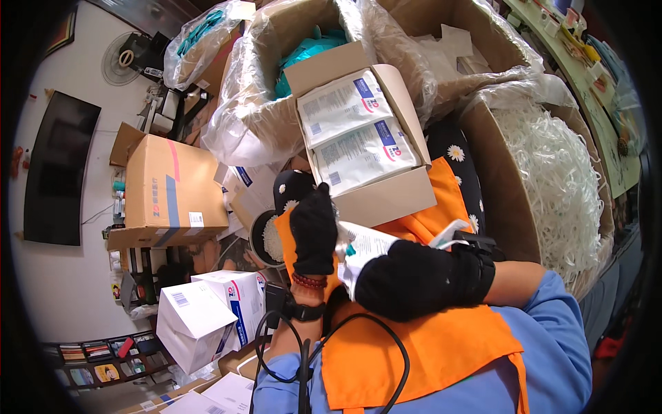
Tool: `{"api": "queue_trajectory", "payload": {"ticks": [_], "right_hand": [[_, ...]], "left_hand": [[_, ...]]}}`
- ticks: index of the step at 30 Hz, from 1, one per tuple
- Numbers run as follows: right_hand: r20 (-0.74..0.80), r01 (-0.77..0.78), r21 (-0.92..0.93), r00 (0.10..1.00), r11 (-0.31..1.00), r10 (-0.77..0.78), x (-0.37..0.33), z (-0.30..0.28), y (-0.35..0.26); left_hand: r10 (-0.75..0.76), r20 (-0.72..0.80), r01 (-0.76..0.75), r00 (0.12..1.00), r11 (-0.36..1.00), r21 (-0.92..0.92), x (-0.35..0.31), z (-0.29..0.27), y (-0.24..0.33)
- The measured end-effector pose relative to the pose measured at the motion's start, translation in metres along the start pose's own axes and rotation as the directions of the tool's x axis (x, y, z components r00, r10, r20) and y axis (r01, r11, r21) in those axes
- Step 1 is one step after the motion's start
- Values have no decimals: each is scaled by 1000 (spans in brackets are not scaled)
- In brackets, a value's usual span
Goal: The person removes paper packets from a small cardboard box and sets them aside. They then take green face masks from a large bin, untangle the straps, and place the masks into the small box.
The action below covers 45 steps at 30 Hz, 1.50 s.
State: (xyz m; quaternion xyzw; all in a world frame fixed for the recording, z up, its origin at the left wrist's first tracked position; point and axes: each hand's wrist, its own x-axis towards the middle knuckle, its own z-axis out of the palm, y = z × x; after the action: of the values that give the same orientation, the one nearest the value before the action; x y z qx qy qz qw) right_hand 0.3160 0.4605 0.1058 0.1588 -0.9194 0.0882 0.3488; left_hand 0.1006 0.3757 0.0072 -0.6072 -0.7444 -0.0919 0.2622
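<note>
The person's right hand (403, 281), in a black glove, has its fingers closed on a white printed pouch (372, 241), which lies just beyond the near flap of an open carton (403, 198), over the orange apron (420, 359); a spot of teal shows at the pouch's left end. The left hand (314, 233), gloved alike, is drawn in narrow beside that end; I cannot tell whether its fingers pinch the pouch. The carton sits over the person's knees, its flaps folded outward; inside, two flat pouches (365, 155) lie side by side, filling it nearly edge to edge; only a thin gap separates its near flap from the hands. Against its far left corner crowds a plastic-lined box (238, 127) of teal packages (310, 55); to its right, a tall carton (498, 186) brims with white strands (555, 183), leaving the right elbow little room. Just left of the left hand is a dark bowl (254, 238) of white bits; farther left, white boxes (196, 321) and a brown carton (155, 179) stand well apart from the hands.
</note>
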Motion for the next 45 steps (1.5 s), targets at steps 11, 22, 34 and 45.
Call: {"api": "queue_trajectory", "payload": {"ticks": [11, 22, 34, 45], "right_hand": [[355, -267, -113, 889, 957, 290, -29, 38, 11], [100, -615, 150, 789, 774, 607, -37, 32, 64], [123, -549, 79, 834, 832, 538, -42, 42, 142], [84, -623, -99, 772, 776, 630, -8, -6, 127]], "left_hand": [[-245, 65, 249, 967, 870, -425, 38, -27, -23], [220, 398, 14, 890, 862, -507, 82, -11, -28], [326, 305, -76, 895, 784, -616, 86, 15, -34], [-203, 309, 345, 929, 175, -922, 81, -31, -23]]}}
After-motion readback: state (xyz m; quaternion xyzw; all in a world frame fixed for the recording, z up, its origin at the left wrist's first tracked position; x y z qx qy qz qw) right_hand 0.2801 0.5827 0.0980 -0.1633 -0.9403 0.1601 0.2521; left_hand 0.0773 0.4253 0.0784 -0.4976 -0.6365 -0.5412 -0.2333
